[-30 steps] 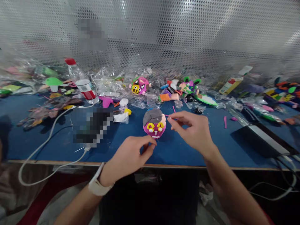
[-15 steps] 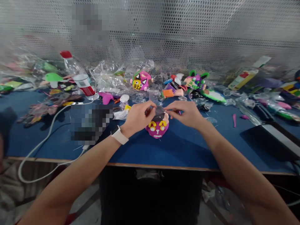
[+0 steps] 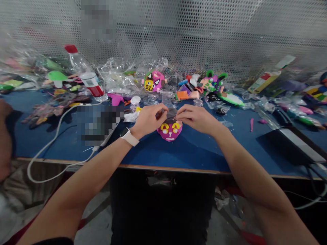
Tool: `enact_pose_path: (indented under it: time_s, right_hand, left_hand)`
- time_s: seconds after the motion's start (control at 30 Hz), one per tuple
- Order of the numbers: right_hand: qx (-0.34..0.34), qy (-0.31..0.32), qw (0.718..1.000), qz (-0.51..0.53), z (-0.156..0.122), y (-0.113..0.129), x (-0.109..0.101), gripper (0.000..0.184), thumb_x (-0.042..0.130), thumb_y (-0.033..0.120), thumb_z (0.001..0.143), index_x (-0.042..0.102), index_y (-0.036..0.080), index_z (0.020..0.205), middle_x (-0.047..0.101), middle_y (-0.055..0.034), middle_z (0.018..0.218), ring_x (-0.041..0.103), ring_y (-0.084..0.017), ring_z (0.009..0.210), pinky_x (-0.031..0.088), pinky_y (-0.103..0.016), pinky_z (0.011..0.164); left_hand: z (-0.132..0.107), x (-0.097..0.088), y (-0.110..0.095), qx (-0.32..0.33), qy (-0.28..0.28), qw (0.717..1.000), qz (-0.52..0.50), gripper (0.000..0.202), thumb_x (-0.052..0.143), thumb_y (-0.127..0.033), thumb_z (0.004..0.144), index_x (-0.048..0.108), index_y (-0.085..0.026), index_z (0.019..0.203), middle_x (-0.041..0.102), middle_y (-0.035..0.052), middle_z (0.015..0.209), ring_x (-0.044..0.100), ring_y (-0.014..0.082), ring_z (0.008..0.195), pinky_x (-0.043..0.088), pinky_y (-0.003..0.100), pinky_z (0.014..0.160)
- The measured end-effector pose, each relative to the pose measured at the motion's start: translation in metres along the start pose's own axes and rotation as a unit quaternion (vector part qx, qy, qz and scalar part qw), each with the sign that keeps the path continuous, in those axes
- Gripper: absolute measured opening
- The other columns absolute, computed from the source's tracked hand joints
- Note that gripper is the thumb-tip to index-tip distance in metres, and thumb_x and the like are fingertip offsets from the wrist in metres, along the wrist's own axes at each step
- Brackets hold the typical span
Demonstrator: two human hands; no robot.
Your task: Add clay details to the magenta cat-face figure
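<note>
A purple modelling-clay face [image 3: 169, 135] with yellow and white eye pieces, a white nose and a white mouth lies flat on the blue table. Dark grey clay [image 3: 172, 113] covers its top. My left hand [image 3: 152, 119], a pale watch on its wrist, is closed in a pinch at the left edge of the grey clay. From the other side my right hand [image 3: 195, 117] reaches in with thumb and fingers pinched over the right part of the grey clay. Whatever its fingertips hold is too small to make out. Both hands partly hide the upper face.
Behind stand a pink-and-yellow clay face [image 3: 154, 81], a green-and-purple clay figure [image 3: 213, 83] and a red-capped bottle [image 3: 89, 80]. A cabled phone [image 3: 100, 124] lies left, a black device [image 3: 293, 146] right. Another person's arm [image 3: 5, 143] rests at the left edge.
My right hand has shifted left, closer to my left hand and over the grey clay. The camera view has tipped slightly, and the other person's arm shows more at the left.
</note>
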State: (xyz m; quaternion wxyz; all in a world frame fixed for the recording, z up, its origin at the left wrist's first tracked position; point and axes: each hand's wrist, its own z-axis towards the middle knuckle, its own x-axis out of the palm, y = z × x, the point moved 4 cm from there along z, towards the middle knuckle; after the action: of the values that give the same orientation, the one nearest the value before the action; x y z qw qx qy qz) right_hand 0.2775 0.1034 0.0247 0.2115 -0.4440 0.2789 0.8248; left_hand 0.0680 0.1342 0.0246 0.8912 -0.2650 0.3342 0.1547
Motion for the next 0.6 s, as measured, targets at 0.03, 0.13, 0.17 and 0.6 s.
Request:
enact_pose_path:
  time_s: [0.03, 0.13, 0.17, 0.6]
  right_hand:
    - [-0.005, 0.007, 1.000, -0.010, -0.0003, -0.0001, 0.0004, 0.022, 0.057, 0.025, 0.106, 0.079, 0.026, 0.111, 0.073, -0.0081, 0.114, 0.068, -0.020, 0.088, 0.051, -0.033, 0.074]
    - [-0.007, 0.022, 1.000, -0.021, -0.0009, -0.0011, 0.0004, 0.022, 0.057, 0.025, 0.106, 0.078, 0.024, 0.112, 0.071, -0.0085, 0.112, 0.066, -0.019, 0.086, 0.049, -0.032, 0.073]
    - [-0.005, 0.023, 1.000, -0.019, -0.0010, -0.0016, 0.0000, 0.022, 0.057, 0.025, 0.106, 0.078, 0.024, 0.112, 0.071, -0.0083, 0.112, 0.066, -0.019, 0.086, 0.049, -0.032, 0.073]
    - [0.039, 0.025, 0.997, 0.060, -0.0002, -0.0001, -0.0048, 0.019, 0.059, 0.029, 0.103, 0.079, 0.025, 0.105, 0.076, -0.0044, 0.097, 0.068, -0.018, 0.080, 0.051, -0.032, 0.075]
  left_hand:
    - [0.0001, -0.0001, 0.0000, 0.003, 0.003, 1.000, -0.001, 0.011, 0.058, -0.019, 0.094, 0.068, -0.018, 0.093, 0.057, -0.0042, 0.064, 0.052, 0.0108, 0.057, 0.039, 0.026, 0.062]
    - [0.0008, 0.0002, 0.0008, -0.002, 0.012, 1.000, 0.007, 0.010, 0.058, -0.019, 0.094, 0.068, -0.018, 0.093, 0.057, -0.0039, 0.064, 0.052, 0.0112, 0.058, 0.039, 0.026, 0.063]
    - [0.0010, 0.0003, 0.0013, -0.006, 0.014, 1.000, 0.011, 0.010, 0.058, -0.019, 0.094, 0.068, -0.018, 0.093, 0.057, -0.0039, 0.064, 0.052, 0.0114, 0.058, 0.039, 0.026, 0.063]
    - [0.0023, -0.0006, 0.0047, -0.016, 0.023, 0.999, 0.025, 0.012, 0.058, -0.019, 0.094, 0.069, -0.019, 0.091, 0.057, -0.0037, 0.063, 0.051, 0.0116, 0.056, 0.039, 0.027, 0.063]
